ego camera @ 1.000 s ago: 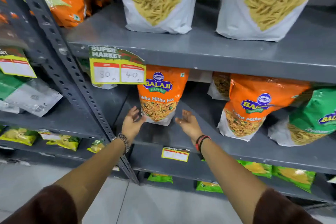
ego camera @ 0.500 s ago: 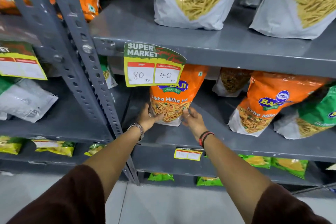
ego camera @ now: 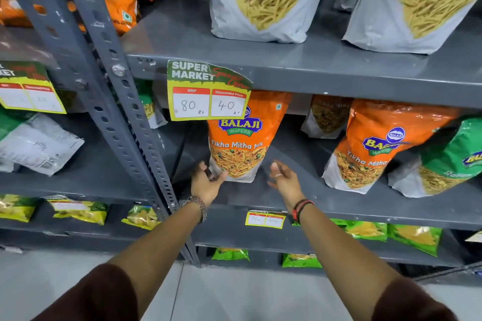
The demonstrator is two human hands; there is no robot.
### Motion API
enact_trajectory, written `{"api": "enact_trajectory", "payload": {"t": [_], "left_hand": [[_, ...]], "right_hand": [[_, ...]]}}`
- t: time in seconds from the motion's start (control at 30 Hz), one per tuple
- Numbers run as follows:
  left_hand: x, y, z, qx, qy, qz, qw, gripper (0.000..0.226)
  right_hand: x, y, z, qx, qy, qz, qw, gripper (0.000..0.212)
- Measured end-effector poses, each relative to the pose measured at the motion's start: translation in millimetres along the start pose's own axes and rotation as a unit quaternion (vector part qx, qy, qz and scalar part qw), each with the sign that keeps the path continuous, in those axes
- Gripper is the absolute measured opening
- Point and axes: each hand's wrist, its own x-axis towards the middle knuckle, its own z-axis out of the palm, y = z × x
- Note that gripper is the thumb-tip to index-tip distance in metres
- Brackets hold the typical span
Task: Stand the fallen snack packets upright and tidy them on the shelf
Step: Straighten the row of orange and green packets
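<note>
Upright orange packet [ego camera: 238, 138] on the shelf [ego camera: 365, 206], left hand [ego camera: 207, 181] touching its seven-o'clock corner, right hand [ego camera: 284, 180] open, empty, at four o'clock.

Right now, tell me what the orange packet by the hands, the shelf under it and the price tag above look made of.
Orange packet: glossy plastic film, judging by its sheen and soft creases; a lining can't be told.
Shelf: grey painted metal, seemingly steel; flat matte sheet, slotted upright.
Price tag: printed paper or thin card, curling at one corner, prices handwritten.

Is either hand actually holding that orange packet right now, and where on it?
Left hand touches the orange packet at its bottom-left corner, fingers open, no clear grip. Right hand is open beside it, holding nothing.
</note>
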Motion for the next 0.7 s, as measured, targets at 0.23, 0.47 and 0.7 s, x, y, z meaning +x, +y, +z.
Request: {"api": "enact_trajectory", "payload": {"t": [0.23,0.47,0.7], "left_hand": [[-39,7,60,-0.218,0.067,-0.096,0.969,0.015],[-74,44,158,-0.195,-0.078,-0.061,0.976,0.025],[-71,77,230,-0.027,-0.179,-0.008,0.984,0.070]], "right_hand": [[-10,35,-92,-0.067,0.147,-0.044,0.986,0.017],[-11,47,-202,-0.069,0.224,-0.031,0.972,0.020],[14,14,-270,-0.005,0.067,-0.042,0.997,0.070]]}}
